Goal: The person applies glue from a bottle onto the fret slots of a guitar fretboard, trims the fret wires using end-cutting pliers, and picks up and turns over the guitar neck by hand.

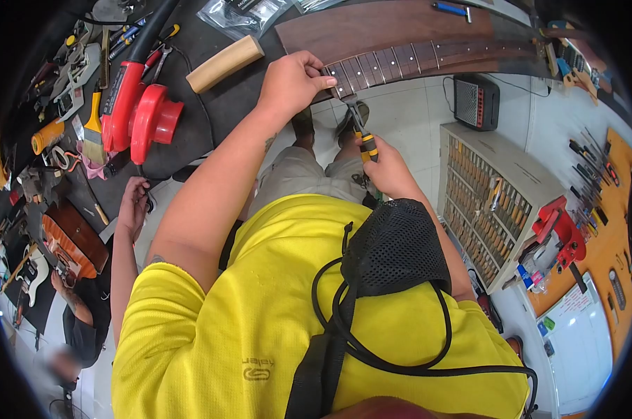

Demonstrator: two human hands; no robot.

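Note:
A dark guitar fretboard [393, 61] with bright fret lines and small dot inlays lies along the near edge of the bench. At its left end is my left hand [295, 80], thumb and fingers closed on the wood. My right hand [386, 166] is wrapped around the yellow and black handles of a pair of pliers [362, 129]. The metal jaws point up at the fretboard's near edge, close to my left thumb. Whether the jaws grip a fret is too small to tell.
A wooden block [225, 64], a red blower [144, 115] and a brush [93, 133] lie on the bench to the left. A blue-handled tool [452, 9] rests beyond the fretboard. A drawer cabinet [494, 202] stands right. Another person's arm [75, 304] shows at lower left.

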